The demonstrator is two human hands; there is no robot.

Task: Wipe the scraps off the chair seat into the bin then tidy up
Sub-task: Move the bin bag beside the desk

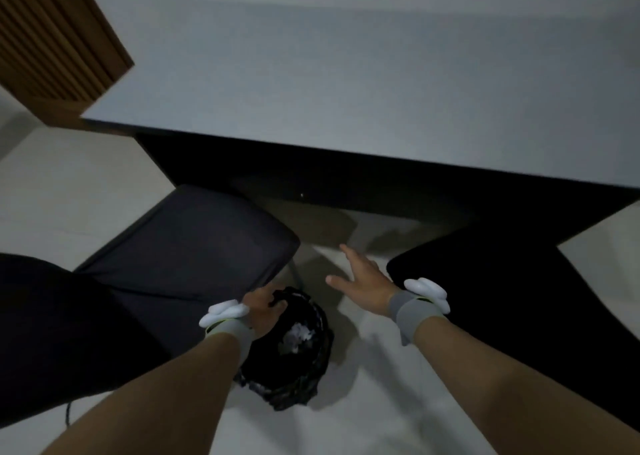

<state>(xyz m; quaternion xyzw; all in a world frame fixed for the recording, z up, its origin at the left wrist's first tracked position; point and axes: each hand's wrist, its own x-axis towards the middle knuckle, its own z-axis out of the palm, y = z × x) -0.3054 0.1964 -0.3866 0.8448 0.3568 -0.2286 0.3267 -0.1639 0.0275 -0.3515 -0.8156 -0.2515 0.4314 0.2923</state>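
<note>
A small round bin point(294, 368) lined with a black bag stands on the pale floor beside the chair, with white scraps point(298, 336) lying inside it. My left hand point(265, 310) grips the bin's near-left rim. The dark chair seat point(197, 243) lies just left of the bin, and I see no scraps on it. My right hand point(363, 283) hovers empty above the floor to the right of the bin, fingers spread. Both wrists wear grey bands with white trackers.
A grey-topped table point(346, 83) with a dark front edge spans the upper view, above the chair and bin. A second dark chair point(519, 298) stands at the right. A wooden slatted panel point(52, 38) fills the far left corner. Pale floor surrounds the bin.
</note>
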